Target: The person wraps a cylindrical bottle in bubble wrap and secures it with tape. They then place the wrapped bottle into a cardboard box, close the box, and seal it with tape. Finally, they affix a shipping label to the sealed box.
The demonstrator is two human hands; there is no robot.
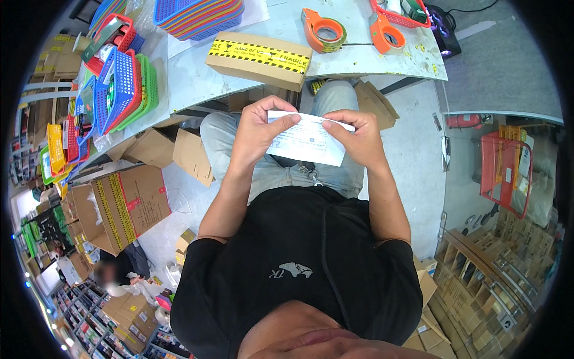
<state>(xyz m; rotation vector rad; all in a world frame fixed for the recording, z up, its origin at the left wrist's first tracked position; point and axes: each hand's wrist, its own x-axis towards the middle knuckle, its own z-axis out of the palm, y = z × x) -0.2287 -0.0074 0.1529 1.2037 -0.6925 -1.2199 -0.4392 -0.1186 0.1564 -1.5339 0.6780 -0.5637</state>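
Between my two hands, over my lap, is a printed paper sheet (305, 141), its top edge pinched on both sides. My left hand (264, 130) grips the upper left part, thumb on the printed face. The upper right part is held by my right hand (356, 137), thumb also on top. Beyond the hands, at the table's edge, lies a closed cardboard box (255, 72) with yellow and black fragile tape along its top. Two orange tape dispensers, one holding a yellow-black roll (334, 42) and the other farther right (388, 38), rest on the table (367, 63).
Stacked plastic baskets (197, 22) stand at the table's back. More baskets with goods (119, 89) are on the left. A large open carton (121, 208) and cardboard flaps (193, 155) lie at lower left, where another person (121, 269) is. A black computer case (441, 33) is at the right.
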